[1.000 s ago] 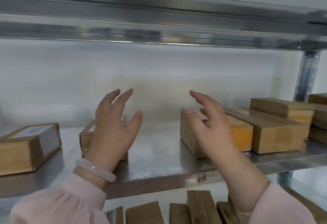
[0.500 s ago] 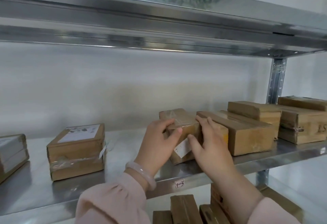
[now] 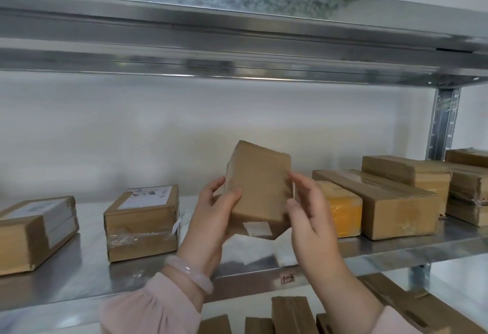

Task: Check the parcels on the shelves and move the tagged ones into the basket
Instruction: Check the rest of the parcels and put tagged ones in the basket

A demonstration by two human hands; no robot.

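One rectangular parcel (image 3: 260,191) of plain brown cardboard is held tilted at frame centre, clear of the galvanised steel shelf (image 3: 87,267). The left hand (image 3: 214,217) grips its left edge, thumb on the front face. The right hand (image 3: 311,217) pinches its right edge. One white sticker (image 3: 257,228) shows on its lower face. Two white-labelled cartons sit at frame left: the edge carton (image 3: 34,230) and the inner carton (image 3: 142,223). One yellow-ended carton (image 3: 340,209) lies at right, among other taped cartons.
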